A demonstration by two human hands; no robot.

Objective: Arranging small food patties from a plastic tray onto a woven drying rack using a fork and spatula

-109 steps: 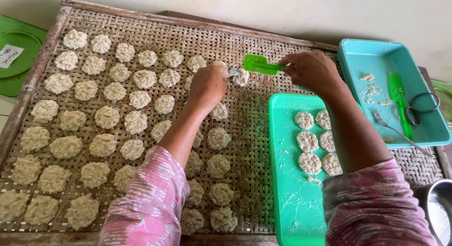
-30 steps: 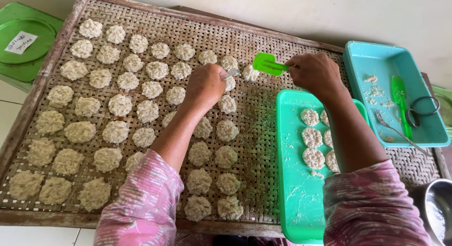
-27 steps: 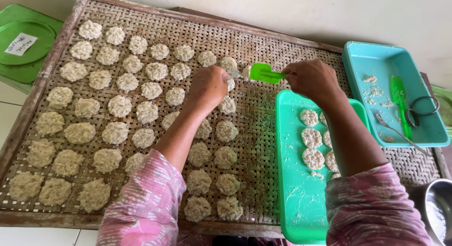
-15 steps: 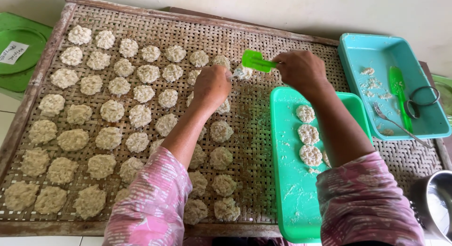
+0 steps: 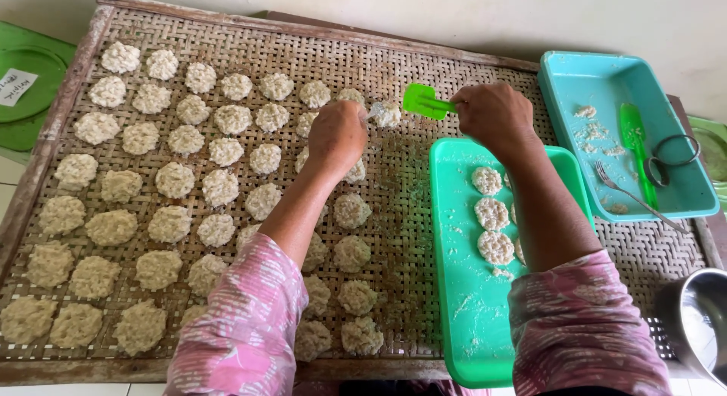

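A bright green flat plastic spatula (image 5: 425, 102) is gripped by its handle in the right hand (image 5: 496, 116), the fingers closed round it; its blade is held just beside a pale, lumpy round rice patty (image 5: 388, 113) lying on the large woven bamboo drying tray (image 5: 394, 207). The left hand (image 5: 337, 137) is curled shut over that same patty's left edge, a small metal tool seemingly pinched in it, though the tool cannot be made out clearly. Rows of similar patties (image 5: 174, 180) are spread across the tray's left part; more are seen on the green rectangular plastic tray (image 5: 462, 290) under the right forearm; a teal plastic tub (image 5: 598, 85) is placed at far right.
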